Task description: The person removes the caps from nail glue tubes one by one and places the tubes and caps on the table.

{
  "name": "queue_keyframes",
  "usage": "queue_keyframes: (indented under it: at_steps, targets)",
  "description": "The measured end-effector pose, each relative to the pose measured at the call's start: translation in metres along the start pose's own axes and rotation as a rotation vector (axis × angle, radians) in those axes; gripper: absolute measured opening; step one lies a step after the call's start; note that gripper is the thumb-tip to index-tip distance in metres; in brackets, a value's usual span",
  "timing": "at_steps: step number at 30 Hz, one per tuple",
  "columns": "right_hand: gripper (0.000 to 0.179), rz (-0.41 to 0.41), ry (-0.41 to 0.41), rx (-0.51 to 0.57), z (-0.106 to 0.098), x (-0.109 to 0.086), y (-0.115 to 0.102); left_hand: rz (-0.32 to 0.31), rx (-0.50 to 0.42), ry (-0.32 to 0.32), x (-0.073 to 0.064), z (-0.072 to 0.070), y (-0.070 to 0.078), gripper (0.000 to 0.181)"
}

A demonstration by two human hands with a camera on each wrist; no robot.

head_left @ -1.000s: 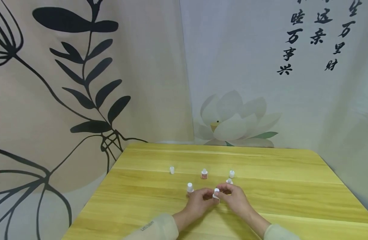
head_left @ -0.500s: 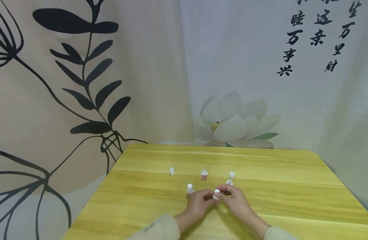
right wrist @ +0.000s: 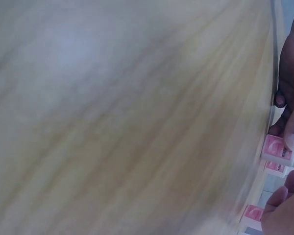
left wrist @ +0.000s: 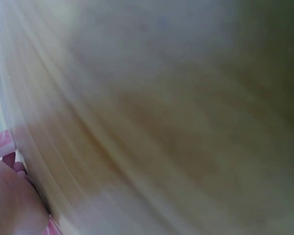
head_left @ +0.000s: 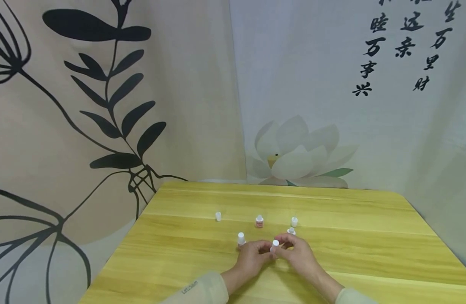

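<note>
Both hands meet over the front middle of the table. A small bottle with a white cap (head_left: 275, 243) is between them, and a pink label shows on the bottle (right wrist: 278, 148) in the right wrist view. My left hand (head_left: 251, 256) pinches its body from the left. My right hand (head_left: 298, 253) has thumb and fingers around the white cap, hiding part of it. Just left of my left hand stands a capped bottle (head_left: 241, 239), its lower part covered. Behind my right hand, an uncapped bottle (head_left: 291, 231) is partly hidden.
Farther back stands an uncapped bottle (head_left: 259, 222) with a pinkish label. Loose white caps sit at back left, one cap (head_left: 218, 216), and back right, another cap (head_left: 294, 221). The wooden table (head_left: 350, 236) ends at a printed curtain (head_left: 194, 105).
The hands stay in nearly the same place. My right fingers shift slightly around the cap, and the held bottle sits a touch lower in the picture. The other bottles have not moved.
</note>
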State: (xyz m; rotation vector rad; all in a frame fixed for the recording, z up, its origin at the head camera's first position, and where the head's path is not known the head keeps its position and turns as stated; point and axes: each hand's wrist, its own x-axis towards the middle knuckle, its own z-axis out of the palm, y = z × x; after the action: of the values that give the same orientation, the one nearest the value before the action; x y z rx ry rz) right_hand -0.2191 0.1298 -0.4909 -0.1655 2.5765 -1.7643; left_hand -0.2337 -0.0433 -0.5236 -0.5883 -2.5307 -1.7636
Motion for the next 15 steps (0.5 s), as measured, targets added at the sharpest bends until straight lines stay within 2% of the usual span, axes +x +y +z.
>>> queue_keyframes:
  at_steps: [6,11,15]
  targets:
    - [0.023,-0.002,0.024,-0.051,0.0009,0.0020,0.0003,-0.003,-0.003,-0.009,0.0018,-0.0001,-0.0007,0.016]
    - [0.022,-0.002,0.019,-0.039,0.0013,0.0019,0.0004,0.005,-0.033,-0.022,0.0019,-0.0011,0.0006,0.017]
    - [0.024,0.007,0.014,-0.031,0.0019,0.0011,-0.0006,0.000,-0.014,-0.014,0.0008,-0.0027,0.0005,0.016]
